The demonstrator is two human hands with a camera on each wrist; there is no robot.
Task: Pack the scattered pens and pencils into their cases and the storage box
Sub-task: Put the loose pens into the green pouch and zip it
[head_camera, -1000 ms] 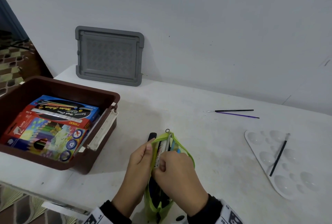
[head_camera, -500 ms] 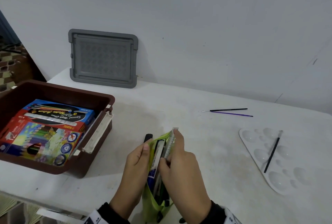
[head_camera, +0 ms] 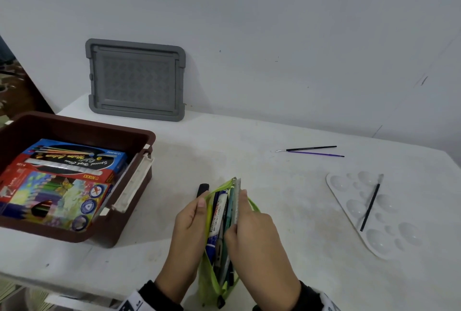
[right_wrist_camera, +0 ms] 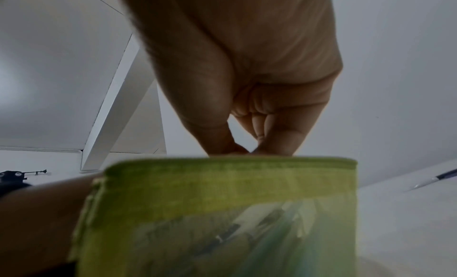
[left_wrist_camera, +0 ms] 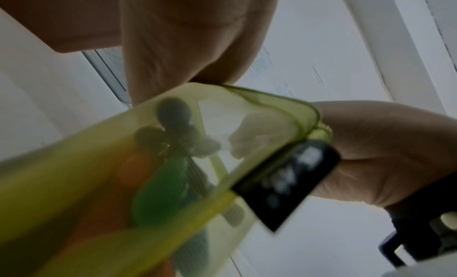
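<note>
A lime-green mesh pencil case stands open at the table's front edge, holding several pens and markers. My left hand grips the case's left lip. My right hand pinches a clear ruler against the right lip, its top sticking out of the case. In the left wrist view the case shows dark pen ends through the mesh. The right wrist view has the case below my pinching fingers. Two thin brushes lie far right; another brush rests on a white palette.
A brown storage box at the left holds colour-pencil and paint boxes. Its grey lid leans on the wall behind. A black marker cap end pokes out beside the case.
My right hand has pushed the ruler further down into the case, and the case's mouth is spread wider between both hands. The head view has shifted slightly.
</note>
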